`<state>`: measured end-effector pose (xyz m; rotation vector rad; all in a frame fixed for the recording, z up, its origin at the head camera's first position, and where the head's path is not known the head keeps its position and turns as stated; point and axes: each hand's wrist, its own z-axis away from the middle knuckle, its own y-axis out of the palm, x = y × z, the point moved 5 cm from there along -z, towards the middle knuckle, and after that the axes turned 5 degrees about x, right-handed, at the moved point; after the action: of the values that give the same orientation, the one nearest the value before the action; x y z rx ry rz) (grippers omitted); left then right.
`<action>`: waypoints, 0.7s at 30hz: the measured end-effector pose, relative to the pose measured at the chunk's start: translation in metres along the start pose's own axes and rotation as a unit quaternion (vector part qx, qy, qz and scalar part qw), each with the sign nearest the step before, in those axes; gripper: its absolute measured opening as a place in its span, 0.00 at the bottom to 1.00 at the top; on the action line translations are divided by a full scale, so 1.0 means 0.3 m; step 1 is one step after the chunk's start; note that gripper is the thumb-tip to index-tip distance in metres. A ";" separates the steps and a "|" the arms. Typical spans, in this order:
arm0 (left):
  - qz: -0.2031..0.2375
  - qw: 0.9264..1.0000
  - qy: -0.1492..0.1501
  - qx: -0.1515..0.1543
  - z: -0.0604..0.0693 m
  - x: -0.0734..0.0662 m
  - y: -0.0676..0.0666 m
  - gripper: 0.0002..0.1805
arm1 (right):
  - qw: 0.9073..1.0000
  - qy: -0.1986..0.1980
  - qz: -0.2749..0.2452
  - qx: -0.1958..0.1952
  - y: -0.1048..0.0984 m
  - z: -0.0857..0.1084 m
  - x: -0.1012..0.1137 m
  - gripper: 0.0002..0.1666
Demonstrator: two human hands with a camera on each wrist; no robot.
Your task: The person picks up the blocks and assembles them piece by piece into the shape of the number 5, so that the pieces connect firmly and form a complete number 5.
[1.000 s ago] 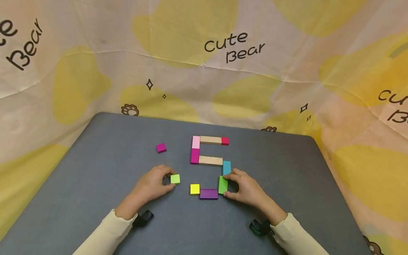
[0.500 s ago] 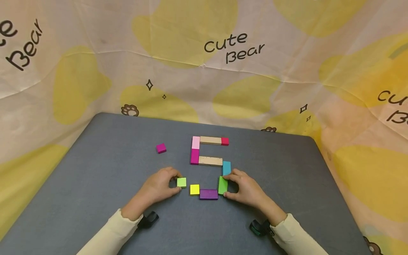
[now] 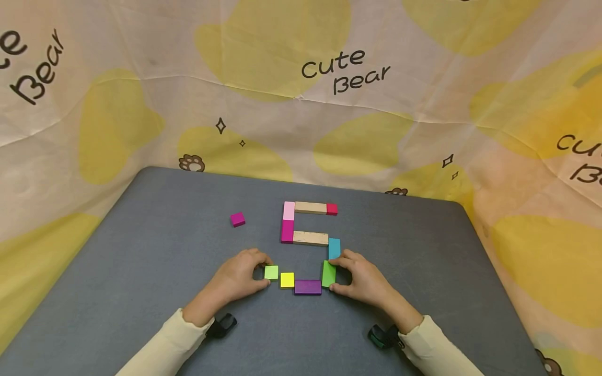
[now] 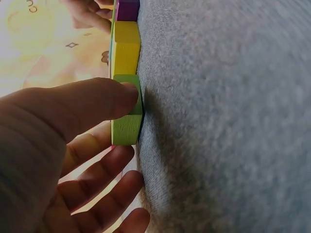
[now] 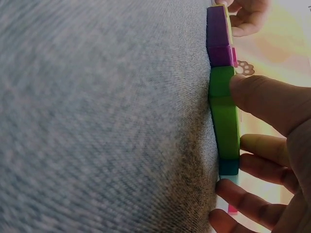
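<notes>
My left hand (image 3: 237, 277) pinches a light green cube (image 3: 271, 272) between thumb and fingers, just left of a yellow cube (image 3: 287, 280). In the head view a narrow gap parts the two cubes. A purple block (image 3: 308, 287) lies against the yellow cube's right side. With thumb and fingertips my right hand (image 3: 364, 277) holds a longer green block (image 3: 328, 274) by its ends. That block stands at the purple block's right end, and a blue block (image 3: 334, 248) lies beyond it. In the right wrist view the thumb presses the green block's (image 5: 226, 126) near end.
Farther back, wooden blocks (image 3: 311, 238), a magenta block (image 3: 287, 231), a pink block (image 3: 289, 210) and a red cube (image 3: 332, 209) continue the 5-shaped outline. A loose magenta block (image 3: 238, 219) lies to the left on the grey table (image 3: 188, 209). A printed cloth (image 3: 263, 146) hangs behind.
The left hand has slid right and slightly toward me with the light green cube, closing most of the gap to the yellow cube. My right hand stays on the green block.
</notes>
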<state>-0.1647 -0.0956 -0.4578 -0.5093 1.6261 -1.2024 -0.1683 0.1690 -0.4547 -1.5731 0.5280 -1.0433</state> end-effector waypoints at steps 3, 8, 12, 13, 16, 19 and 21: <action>-0.004 1.000 0.005 -0.006 0.002 -0.003 0.003 0.16 | 1.000 -0.001 0.000 0.001 -0.002 -0.001 0.001 0.31; -0.006 1.000 0.010 -0.012 0.005 -0.010 0.005 0.15 | 1.000 -0.002 -0.003 0.002 -0.004 -0.001 0.004 0.31; 0.000 1.000 0.009 -0.008 0.005 -0.016 0.005 0.16 | 1.000 -0.004 -0.002 0.000 -0.004 -0.001 0.004 0.31; 0.001 1.000 0.007 -0.006 0.005 -0.016 0.005 0.16 | 1.000 -0.005 -0.002 0.000 -0.004 -0.001 0.005 0.31; -0.003 1.000 0.001 -0.002 0.005 -0.016 0.006 0.17 | 1.000 -0.006 -0.003 0.000 -0.004 -0.001 0.004 0.31; -0.002 1.000 0.001 -0.002 0.006 -0.018 0.007 0.17 | 1.000 -0.005 -0.004 0.000 -0.004 0.000 0.004 0.31; 0.001 1.000 0.006 -0.004 0.007 -0.020 0.007 0.17 | 1.000 -0.004 -0.004 0.000 -0.005 0.001 0.004 0.31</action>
<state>-0.1599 -0.0910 -0.4570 -0.5061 1.6411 -1.1992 -0.1678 0.1686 -0.4529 -1.5797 0.5151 -1.0426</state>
